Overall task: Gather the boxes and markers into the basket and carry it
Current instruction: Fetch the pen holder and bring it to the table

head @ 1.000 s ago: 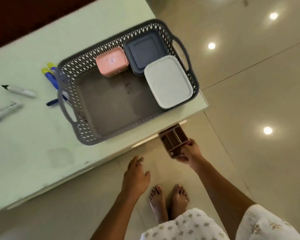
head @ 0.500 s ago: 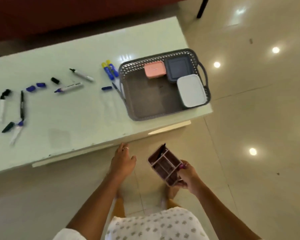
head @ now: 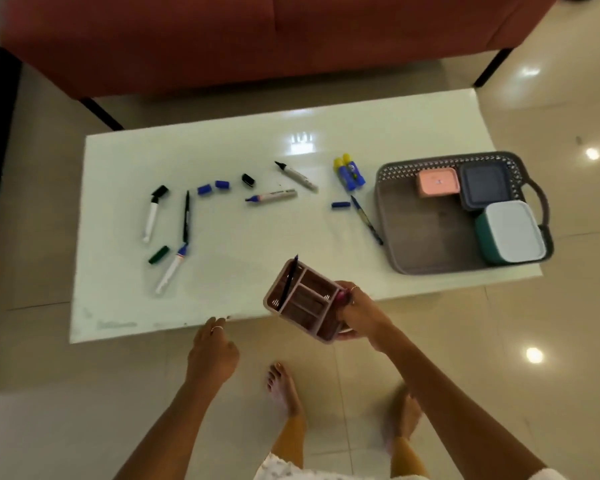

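White table (head: 257,237): basket (head: 426,251) holds three boxes (head: 509,233); right hand (head: 357,315) holds organizer (head: 302,299).

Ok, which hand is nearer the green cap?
Left. The left hand hangs at the table's near edge, below and right of the green cap. The right hand, gripping the organizer, is farther right.
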